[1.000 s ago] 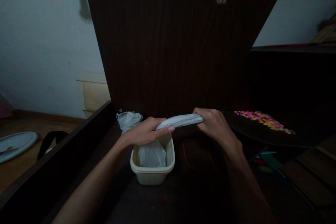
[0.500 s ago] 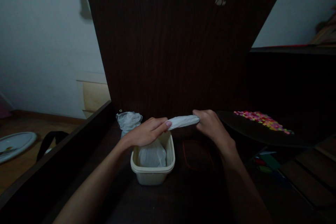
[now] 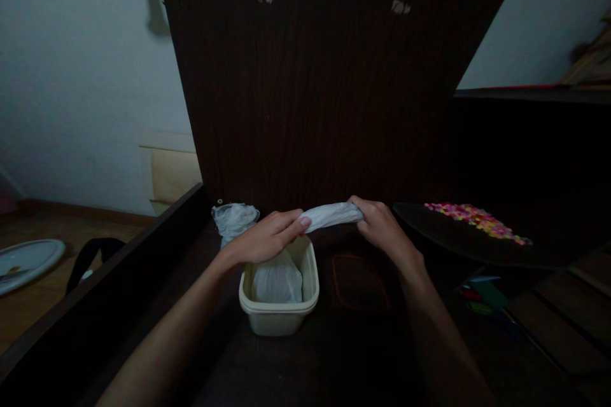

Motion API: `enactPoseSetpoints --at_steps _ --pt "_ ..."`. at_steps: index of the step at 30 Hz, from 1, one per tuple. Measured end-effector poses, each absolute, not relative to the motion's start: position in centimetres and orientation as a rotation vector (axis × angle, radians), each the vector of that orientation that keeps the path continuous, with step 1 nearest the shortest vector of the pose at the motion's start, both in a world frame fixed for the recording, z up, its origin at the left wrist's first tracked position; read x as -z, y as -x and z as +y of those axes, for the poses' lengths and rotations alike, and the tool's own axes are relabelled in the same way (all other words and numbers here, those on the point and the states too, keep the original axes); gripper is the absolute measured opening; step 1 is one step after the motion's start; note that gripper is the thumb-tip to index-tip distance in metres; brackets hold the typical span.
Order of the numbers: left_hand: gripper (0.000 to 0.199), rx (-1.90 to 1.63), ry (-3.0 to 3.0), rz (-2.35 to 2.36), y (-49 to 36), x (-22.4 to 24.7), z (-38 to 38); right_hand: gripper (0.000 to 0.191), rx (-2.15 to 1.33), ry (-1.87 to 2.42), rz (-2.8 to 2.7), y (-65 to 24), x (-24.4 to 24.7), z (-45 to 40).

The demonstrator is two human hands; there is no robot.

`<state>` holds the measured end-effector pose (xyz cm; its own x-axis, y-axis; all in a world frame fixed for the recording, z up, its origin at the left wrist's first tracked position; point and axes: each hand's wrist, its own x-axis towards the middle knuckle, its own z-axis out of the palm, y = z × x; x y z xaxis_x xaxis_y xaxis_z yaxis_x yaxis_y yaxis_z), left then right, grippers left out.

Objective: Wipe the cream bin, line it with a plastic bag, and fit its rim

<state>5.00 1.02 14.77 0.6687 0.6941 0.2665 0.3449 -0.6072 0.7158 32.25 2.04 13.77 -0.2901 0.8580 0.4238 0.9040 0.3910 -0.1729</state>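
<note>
A white plastic bag point(image 3: 331, 215), gathered into a narrow strip, stretches between my two hands. My left hand point(image 3: 267, 236) pinches its left end, with the thumb on top, above the cream plastic basket point(image 3: 279, 315). At the other end my right hand point(image 3: 382, 227) is closed round the strip. Inside the basket lies another white plastic bag point(image 3: 279, 280), partly hidden by my left hand. A crumpled, thin white bag point(image 3: 235, 219) rests behind my left wrist on the dark wooden surface.
Right of the basket lies a reddish rectangular outline point(image 3: 360, 283), perhaps a lid. Colourful small pieces point(image 3: 477, 221) sit on a dark corner shelf point(image 3: 449, 245). A tall dark wooden panel point(image 3: 315, 89) stands behind. Along the left runs a raised wooden edge point(image 3: 119, 264).
The strip between my hands has gone from nearly straight to slightly bowed upward. My right hand has tilted and shifted a little; the basket stays in place.
</note>
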Motion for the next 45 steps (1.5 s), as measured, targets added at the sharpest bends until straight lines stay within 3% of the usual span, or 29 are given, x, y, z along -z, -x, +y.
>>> enactPoseSetpoints --at_steps 4,9,11,14,16,24,32,41,45 --pt "0.039 -0.707 -2.247 0.794 -5.0 -14.8 1.1 0.006 0.370 1.774 -2.152 -31.8 -13.9 2.0" --pt "0.039 -0.727 -2.247 0.775 -5.1 -14.8 1.1 0.010 0.487 1.671 -2.166 -31.4 -14.1 1.4" --pt "0.038 -0.724 -2.242 0.772 -5.1 -14.8 1.0 0.031 0.473 1.506 -2.193 -31.0 -14.3 1.1" --pt "0.038 -0.735 -2.246 0.765 -5.4 -14.7 0.9 0.067 0.304 1.279 -2.211 -29.7 -14.6 0.5" --pt "0.038 -0.745 -2.256 0.746 -5.6 -14.5 0.9 0.073 0.159 1.149 -2.241 -28.3 -14.7 0.0" --pt "0.034 -0.815 -2.259 0.646 -5.8 -14.3 1.0 0.049 -0.409 0.900 -2.335 -24.5 -16.1 -0.6" --pt "0.037 -0.654 -2.281 0.683 -4.3 -15.3 0.9 0.022 -0.453 1.175 -2.361 -25.4 -18.4 -0.3" --pt "0.030 -0.685 -2.358 0.750 -3.9 -15.5 1.1 0.036 -1.226 1.224 -2.240 -25.7 -18.4 0.6" --pt "0.024 -0.933 -2.406 0.865 -4.2 -15.4 1.0 0.036 -1.584 1.224 -1.968 -25.5 -18.3 0.2"
